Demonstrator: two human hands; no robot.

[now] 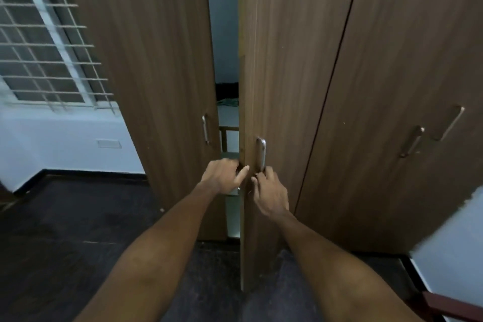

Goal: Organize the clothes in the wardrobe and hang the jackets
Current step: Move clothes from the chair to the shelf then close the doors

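Observation:
A brown wooden wardrobe fills the view. Its left door point(162, 65) is shut and the door beside it point(287, 73) stands slightly ajar, leaving a narrow gap. My left hand point(223, 175) curls its fingers round the free edge of the ajar door, thumb pointing right. My right hand point(269, 191) grips the lower end of that door's metal handle point(261, 153). Through the gap I see white shelves and a dark folded garment point(227, 93) on a shelf. No jackets are in view.
Two more shut doors with metal handles point(411, 141) stand to the right. A barred window point(44, 42) and a white wall are at the left. The floor point(65, 230) is dark. A white surface with a dark red edge point(449, 303) shows at the bottom right.

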